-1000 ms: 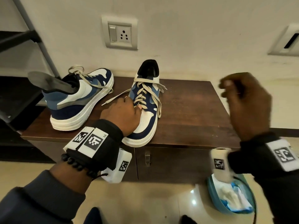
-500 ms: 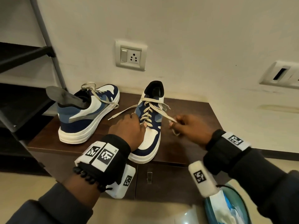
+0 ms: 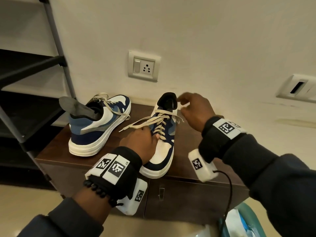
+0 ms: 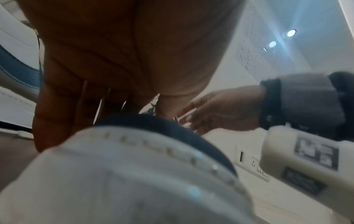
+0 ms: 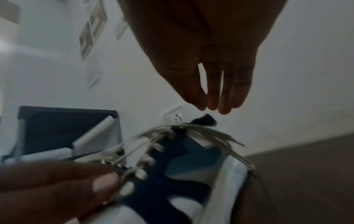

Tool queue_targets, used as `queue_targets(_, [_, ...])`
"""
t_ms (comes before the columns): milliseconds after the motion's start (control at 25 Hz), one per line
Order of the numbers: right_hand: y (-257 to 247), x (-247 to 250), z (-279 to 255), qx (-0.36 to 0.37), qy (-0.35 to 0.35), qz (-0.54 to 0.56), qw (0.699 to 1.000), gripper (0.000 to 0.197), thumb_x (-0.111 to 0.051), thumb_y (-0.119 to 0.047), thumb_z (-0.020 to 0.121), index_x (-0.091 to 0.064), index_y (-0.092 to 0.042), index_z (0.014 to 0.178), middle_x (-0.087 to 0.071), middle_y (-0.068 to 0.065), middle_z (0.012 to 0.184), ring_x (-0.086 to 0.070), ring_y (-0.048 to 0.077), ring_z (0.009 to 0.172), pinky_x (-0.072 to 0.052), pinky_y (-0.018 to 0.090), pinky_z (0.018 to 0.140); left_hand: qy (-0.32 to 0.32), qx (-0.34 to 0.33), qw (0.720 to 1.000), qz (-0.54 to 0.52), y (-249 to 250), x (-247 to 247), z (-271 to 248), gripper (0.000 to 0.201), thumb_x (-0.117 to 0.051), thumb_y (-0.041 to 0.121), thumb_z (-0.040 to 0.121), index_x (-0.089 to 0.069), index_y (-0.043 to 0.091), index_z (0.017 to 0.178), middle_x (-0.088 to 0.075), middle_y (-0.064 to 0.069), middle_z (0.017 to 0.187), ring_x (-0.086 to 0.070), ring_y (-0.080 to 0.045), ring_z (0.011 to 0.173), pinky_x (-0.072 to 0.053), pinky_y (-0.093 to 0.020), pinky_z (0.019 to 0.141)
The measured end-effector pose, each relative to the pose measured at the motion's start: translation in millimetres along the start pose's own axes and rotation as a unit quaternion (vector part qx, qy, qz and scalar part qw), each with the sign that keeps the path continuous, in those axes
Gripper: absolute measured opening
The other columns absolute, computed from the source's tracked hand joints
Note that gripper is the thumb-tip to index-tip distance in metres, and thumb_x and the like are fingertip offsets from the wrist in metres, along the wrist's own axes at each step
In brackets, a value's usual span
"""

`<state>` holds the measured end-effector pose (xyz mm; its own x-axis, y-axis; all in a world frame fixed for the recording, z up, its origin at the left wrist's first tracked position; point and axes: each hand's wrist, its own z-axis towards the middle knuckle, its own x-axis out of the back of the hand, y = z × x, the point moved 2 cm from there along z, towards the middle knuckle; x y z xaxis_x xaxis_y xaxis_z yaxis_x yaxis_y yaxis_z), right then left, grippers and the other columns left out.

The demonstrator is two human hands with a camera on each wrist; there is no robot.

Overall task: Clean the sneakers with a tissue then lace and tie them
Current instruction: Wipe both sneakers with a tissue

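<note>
Pressing down on the forepart of the near sneaker (image 3: 159,144), the left hand (image 3: 138,141) lay with straight fingers against its lower laces (image 3: 159,129) and side, thumb on the white toe panel. The shoe was navy, blue and white with cream flat laces crossed through most eyelets, both ends loose, one trailing leftward over the cabinet top (image 3: 191,156). Above the collar hovered the right hand (image 3: 193,112), its fingers bent toward the thumb at the topmost lace; whether they actually pinched it could not be told, and the wrist view showed the fingertips (image 5: 224,106) together just above the shoe. Half a second earlier that hand had been lower, at the lace end beside the shoe's right flank. Left of the pressing hand stood the second sneaker (image 3: 97,127), a grey insole (image 3: 75,108) sticking from its heel. The near shoe's toe overhung the cabinet's front edge; bare wood lay open to the right.
</note>
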<state>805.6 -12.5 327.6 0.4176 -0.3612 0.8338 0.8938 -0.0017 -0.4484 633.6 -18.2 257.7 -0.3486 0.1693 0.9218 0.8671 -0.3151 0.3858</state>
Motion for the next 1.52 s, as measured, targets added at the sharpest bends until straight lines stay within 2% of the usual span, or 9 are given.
queue_targets(160, [41, -39, -2, -0.051, -0.187, -0.056, 0.980, 0.030, -0.053, -0.014, 0.092, -0.057, -0.013, 0.122, -0.061, 0.009, 0.119, -0.056, 0.025, 0.107, -0.040, 0.027, 0.087, -0.001, 0.000, 1.000, 0.012, -1, 0, 2, 0.042, -0.032, 0.046, 0.099, -0.044, 0.015, 0.126, -0.058, -0.008, 0.123, -0.055, -0.026, 0.113, -0.046, -0.041, 0.093])
queue_targets(480, [59, -29, 2, -0.021, -0.150, -0.036, 0.988, 0.020, -0.043, -0.026, 0.099, -0.060, -0.016, 0.094, -0.065, 0.005, 0.092, -0.059, 0.024, 0.088, -0.047, 0.034, 0.082, 0.005, -0.001, 1.000, 0.013, -3, 0, 4, 0.044, -0.032, 0.048, 0.099, -0.045, 0.016, 0.125, -0.059, -0.007, 0.121, -0.056, -0.024, 0.110, -0.046, -0.037, 0.089])
queue_targets(680, [31, 36, 24, -0.007, -0.076, -0.155, 0.985, 0.017, -0.048, -0.033, 0.096, -0.059, -0.020, 0.091, -0.064, 0.008, 0.086, -0.061, 0.029, 0.074, -0.051, 0.036, 0.073, -0.041, -0.030, 0.998, -0.038, 1, -9, 3, 0.092, -0.038, 0.084, 0.073, -0.036, 0.019, 0.138, -0.048, -0.003, 0.140, -0.048, -0.025, 0.125, -0.042, -0.040, 0.101])
queue_targets(800, [12, 39, 38, -0.035, -0.037, -0.051, 0.997, 0.009, -0.053, -0.014, 0.090, -0.061, -0.010, 0.092, -0.065, 0.012, 0.085, -0.064, 0.033, 0.075, -0.056, 0.041, 0.073, -0.076, -0.001, 0.997, 0.027, 12, -21, -2, 0.120, -0.059, 0.083, 0.060, -0.014, 0.016, 0.149, -0.027, -0.010, 0.152, -0.034, -0.028, 0.135, -0.038, -0.043, 0.107])
queue_targets(1000, [14, 39, 50, -0.034, 0.103, 0.080, 0.991, 0.015, -0.049, -0.017, 0.094, -0.060, -0.012, 0.103, -0.061, -0.002, 0.099, -0.058, 0.020, 0.094, -0.046, 0.030, 0.083, 0.011, 0.031, 0.999, -0.008, 23, -22, -5, 0.109, -0.065, 0.069, 0.063, -0.019, 0.011, 0.144, -0.029, -0.013, 0.146, -0.031, -0.029, 0.131, -0.036, -0.041, 0.105])
queue_targets(1120, [7, 50, 57, -0.041, 0.151, 0.379, 0.912, 0.020, -0.049, -0.009, 0.088, -0.061, -0.011, 0.104, -0.063, 0.005, 0.100, -0.063, 0.022, 0.095, -0.053, 0.041, 0.091, 0.015, 0.032, 0.999, 0.002, 22, -21, -9, 0.106, -0.064, 0.068, 0.064, -0.021, 0.012, 0.142, -0.031, -0.011, 0.142, -0.031, -0.028, 0.129, -0.037, -0.043, 0.104])
queue_targets(1240, [-15, 77, 78, 0.013, 0.186, 0.429, 0.884, 0.025, -0.048, -0.008, 0.080, -0.062, -0.013, 0.101, -0.064, 0.005, 0.108, -0.063, 0.023, 0.102, -0.054, 0.037, 0.089, 0.017, 0.032, 0.999, 0.004, 24, -24, -11, 0.105, -0.063, 0.068, 0.064, -0.020, 0.013, 0.142, -0.030, -0.010, 0.142, -0.030, -0.027, 0.130, -0.037, -0.044, 0.103])
queue_targets(1440, [-66, 74, 101, 0.167, -0.111, 0.170, 0.965, 0.025, -0.047, -0.006, 0.092, -0.066, -0.020, 0.100, -0.067, 0.000, 0.116, -0.060, 0.016, 0.110, -0.049, 0.036, 0.097, -0.006, 0.040, 0.999, 0.006, 24, -28, -12, 0.108, -0.063, 0.070, 0.067, -0.014, 0.012, 0.145, -0.026, -0.010, 0.147, -0.029, -0.027, 0.133, -0.034, -0.042, 0.106])
queue_targets(1520, [-78, 50, 91, 0.230, -0.253, 0.000, 0.940, 0.027, -0.047, -0.010, 0.095, -0.068, -0.023, 0.108, -0.066, -0.002, 0.116, -0.057, 0.018, 0.110, -0.048, 0.036, 0.097, -0.006, 0.039, 0.999, 0.028, 23, -30, -13, 0.109, -0.057, 0.078, 0.068, -0.016, 0.012, 0.145, -0.028, -0.011, 0.147, -0.031, -0.029, 0.133, -0.032, -0.043, 0.107])
